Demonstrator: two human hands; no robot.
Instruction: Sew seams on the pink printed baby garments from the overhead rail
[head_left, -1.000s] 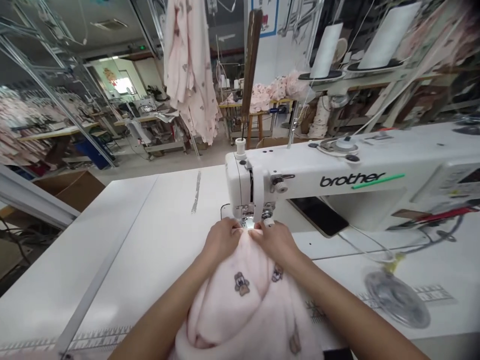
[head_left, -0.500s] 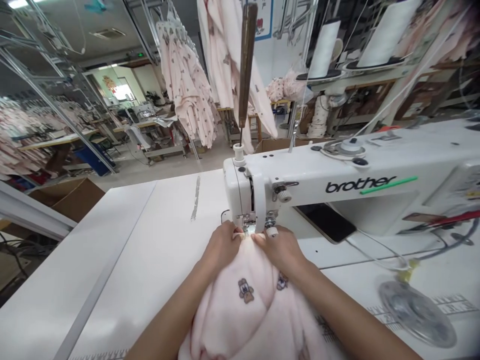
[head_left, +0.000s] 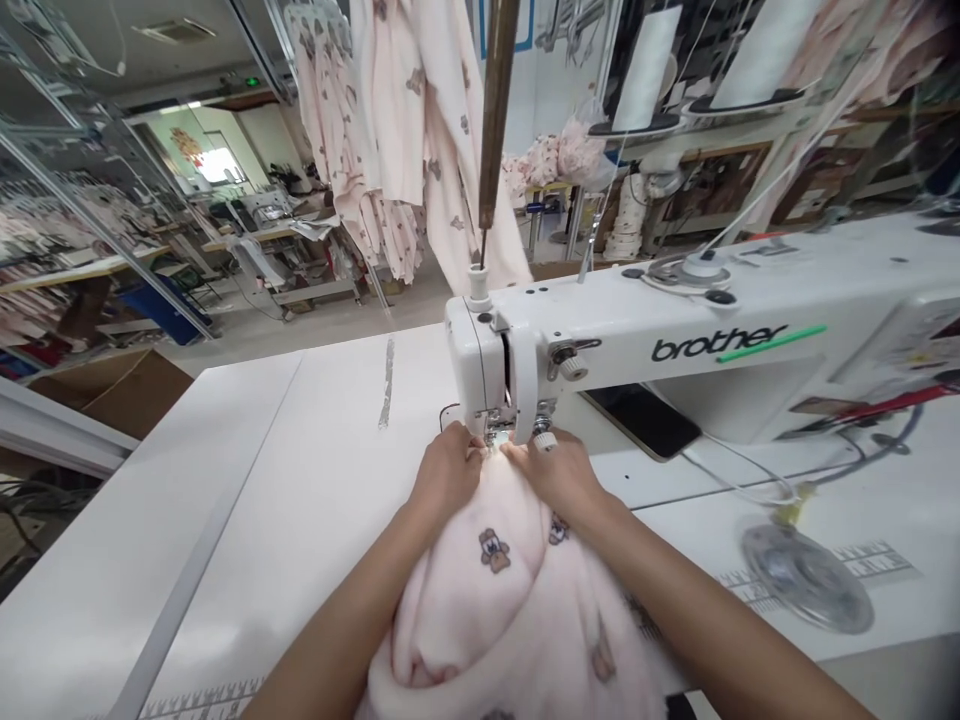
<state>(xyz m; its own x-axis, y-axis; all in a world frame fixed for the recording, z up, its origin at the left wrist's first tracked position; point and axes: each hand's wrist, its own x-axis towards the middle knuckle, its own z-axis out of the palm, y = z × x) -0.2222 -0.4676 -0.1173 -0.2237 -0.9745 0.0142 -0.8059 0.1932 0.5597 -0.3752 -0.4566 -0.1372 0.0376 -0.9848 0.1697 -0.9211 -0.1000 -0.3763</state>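
- Right at the needle end of the sewing machine point(head_left: 675, 345), a pink fleece garment point(head_left: 495, 600) with small bear prints lies bunched on the white surface point(head_left: 247, 500), its front edge pushed up under the machine's head.
- Left hand point(head_left: 448, 472) rests on the left side of that edge, fingers curled down and pinching the fleece; its grip is closed on the cloth.
- Right hand point(head_left: 559, 472) lies on the right side of the same edge, fingers pressed together on the fleece just below the needle area; the fingertips of both hands nearly meet.
- Both forearms run up from the bottom of the view, with the garment heaped between them.
- A dark phone point(head_left: 643, 420) lies flat on the surface beneath the machine's arm, just right of the hands.
- A round clear disc point(head_left: 806, 578) sits on the surface farther right, near a printed ruler strip.
- A brown rod point(head_left: 497, 110) stands up behind the machine's head.
- Pink garments point(head_left: 405, 150) hang beyond the surface, with other workbenches farther back.
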